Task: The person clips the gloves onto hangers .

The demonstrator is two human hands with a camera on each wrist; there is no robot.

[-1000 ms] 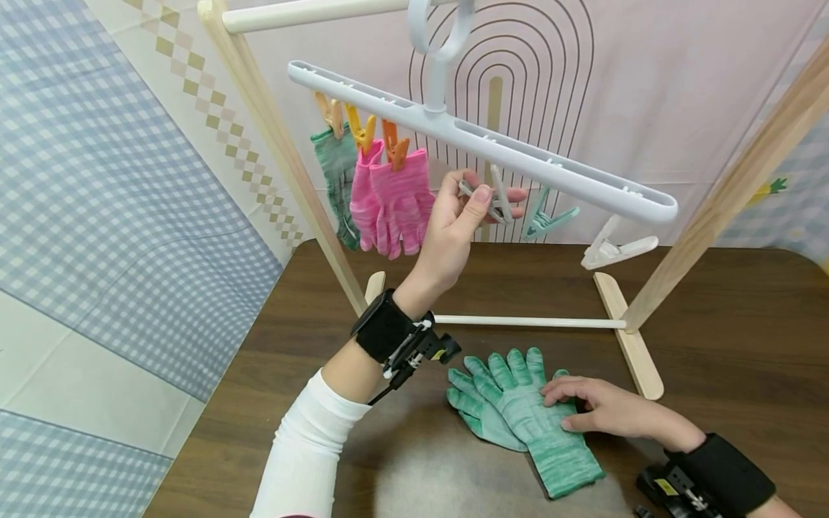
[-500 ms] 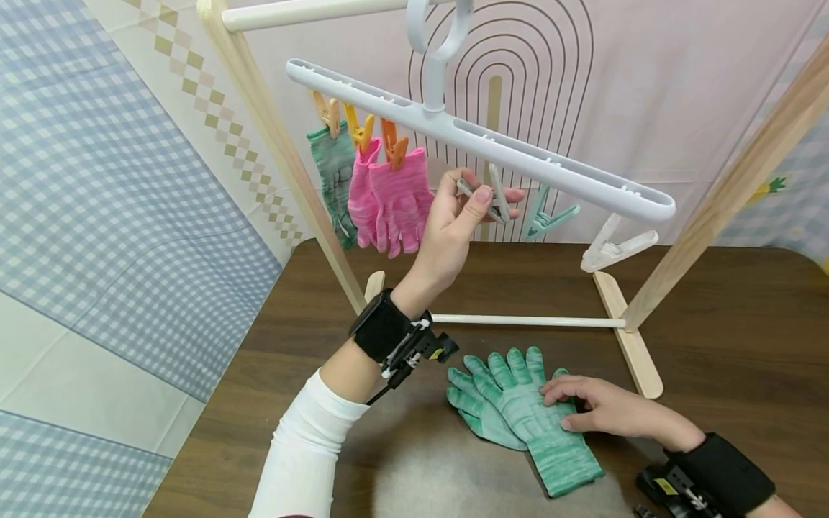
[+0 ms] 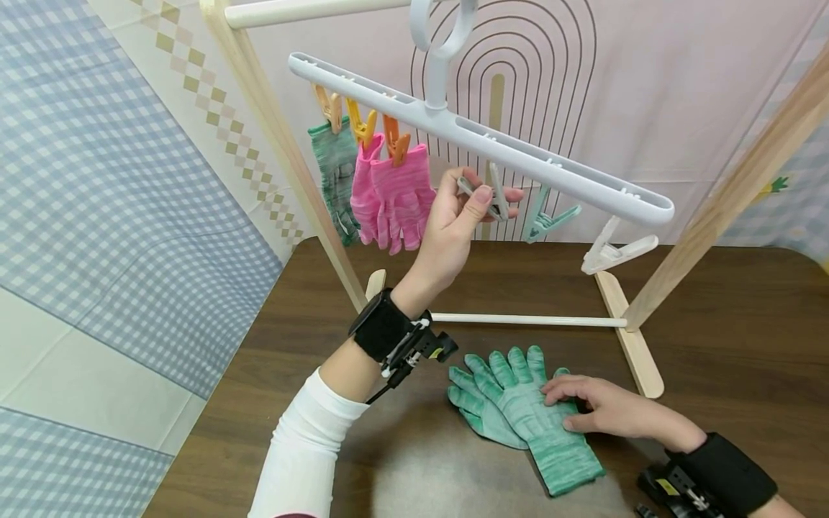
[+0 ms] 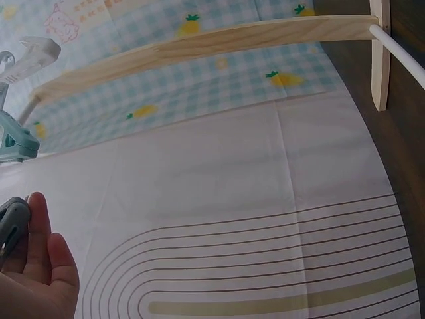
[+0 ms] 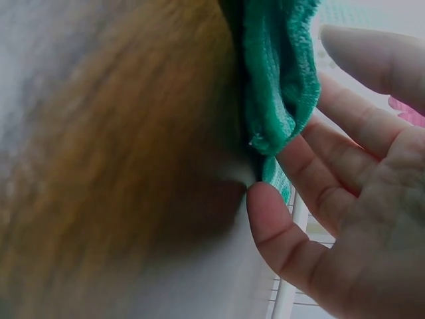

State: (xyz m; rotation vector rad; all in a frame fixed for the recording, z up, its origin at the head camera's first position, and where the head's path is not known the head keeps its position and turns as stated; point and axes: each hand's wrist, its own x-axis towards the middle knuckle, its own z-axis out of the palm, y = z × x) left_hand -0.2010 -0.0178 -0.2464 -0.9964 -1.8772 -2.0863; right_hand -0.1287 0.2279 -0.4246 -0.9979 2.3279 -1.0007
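Tabletop [image 3: 745, 338] spreads beneath everything, and the wooden stand [image 3: 717, 216] straddles it in front of you. Within that frame hangs the white hanger [image 3: 440, 124], sloping down to your right, with pink gloves [image 3: 403, 194] clipped on its left half. The green gloves [image 3: 534, 424] lie overlapped on the table, below the hanger and near the stand's right foot. Your right hand [image 3: 602, 410] rests on them, its fingers relaxed and grasping nothing. Your left hand [image 3: 448, 234] pinches the grey clip [image 3: 499, 193] under the hanger. To work it well, I'd squeeze near the ends of its handles, keep the pull gentle so the hanger doesn't swing, and bring a glove up cuff first, centred between the clip's tips. As for writing, faint orange lettering [image 4: 99, 12] on the checked cloth [image 4: 232, 86] is too blurred to read; the little yellow label [image 3: 437, 353] on your left wrist mount is too small, and I can make out no brand.
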